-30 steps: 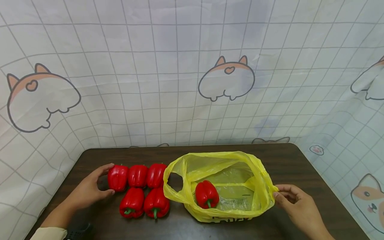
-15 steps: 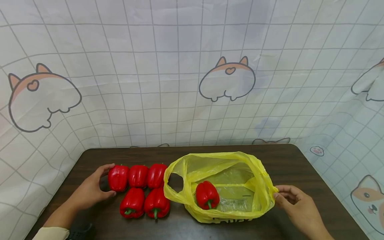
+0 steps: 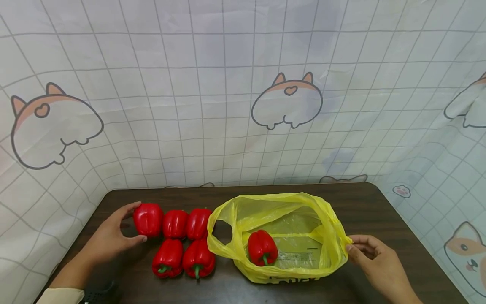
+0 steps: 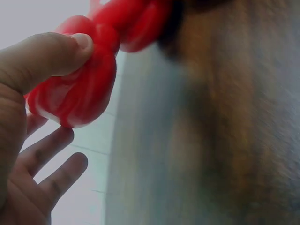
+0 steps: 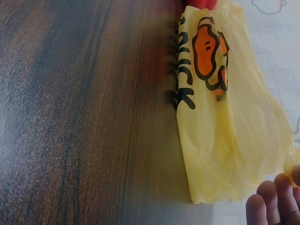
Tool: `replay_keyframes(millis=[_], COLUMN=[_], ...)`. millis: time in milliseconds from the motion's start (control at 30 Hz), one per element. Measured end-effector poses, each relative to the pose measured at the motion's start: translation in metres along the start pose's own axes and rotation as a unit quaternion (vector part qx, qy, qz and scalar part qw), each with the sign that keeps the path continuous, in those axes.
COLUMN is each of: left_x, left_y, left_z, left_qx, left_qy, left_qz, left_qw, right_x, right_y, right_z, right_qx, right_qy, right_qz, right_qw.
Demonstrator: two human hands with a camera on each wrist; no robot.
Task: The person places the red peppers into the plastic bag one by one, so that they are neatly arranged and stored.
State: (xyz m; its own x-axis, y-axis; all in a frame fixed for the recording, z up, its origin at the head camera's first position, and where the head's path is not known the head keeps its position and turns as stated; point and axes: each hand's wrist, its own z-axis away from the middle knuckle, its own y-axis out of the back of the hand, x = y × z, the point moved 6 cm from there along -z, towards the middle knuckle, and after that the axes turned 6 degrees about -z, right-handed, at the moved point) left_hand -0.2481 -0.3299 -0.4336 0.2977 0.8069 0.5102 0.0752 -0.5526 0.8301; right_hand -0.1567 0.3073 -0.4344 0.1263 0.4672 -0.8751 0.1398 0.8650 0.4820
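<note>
The left hand [image 3: 110,237], on my remote feed, grips a glossy red pepper [image 3: 148,220] at the left end of the far row, thumb on one side and fingers on the other, spread about as wide as the pepper, with at least one finger standing clear of it in the left wrist view. Whether that pepper clears the table I cannot tell. Across the scene I see the right hand [image 3: 382,266] pinch the right edge of a yellow plastic bag [image 3: 252,272] between thumb and fingertips, nearly closed on a gathered bit of plastic. The bag lies with its mouth wide open, one red pepper with a green stem [image 3: 262,248] inside, toward the near left. Just right of the gripped pepper, two more red peppers, a middle one [image 3: 175,224] and a right-hand one [image 3: 198,223], complete the far row; the near row holds two, left [image 3: 167,258] and right [image 3: 199,258], their green stems facing the near side. The bag's left handle loop sits just beside the right-hand peppers. On its near side I make out black lettering and an orange cartoon figure [image 5: 206,56]. Beneath everything spreads a dark wood-grain table [image 3: 366,207]; beyond its far edge hangs a white gridded backdrop [image 3: 190,109] printed with cartoon animals
</note>
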Motion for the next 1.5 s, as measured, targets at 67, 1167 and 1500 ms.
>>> replay_keyframes(millis=[67,1167,1500], left_x=[0.006,0.096,0.129], left_y=[0.006,0.015,-0.002], left_z=[-0.001,-0.017,-0.021], left_qx=[0.011,0.024,-0.011], left_qy=[-0.004,-0.093,-0.104], left_qz=[-0.006,0.02,0.071], left_qw=[0.9999,0.9952,0.9919], right_x=[0.001,-0.001,-0.001], right_y=[0.0,-0.001,-0.001], right_z=[0.0,0.0,0.0], right_qx=[-0.001,-0.005,-0.004], right_qy=[-0.002,0.006,-0.003], right_qz=[-0.003,0.003,-0.007], right_qw=[1.0,1.0,1.0])
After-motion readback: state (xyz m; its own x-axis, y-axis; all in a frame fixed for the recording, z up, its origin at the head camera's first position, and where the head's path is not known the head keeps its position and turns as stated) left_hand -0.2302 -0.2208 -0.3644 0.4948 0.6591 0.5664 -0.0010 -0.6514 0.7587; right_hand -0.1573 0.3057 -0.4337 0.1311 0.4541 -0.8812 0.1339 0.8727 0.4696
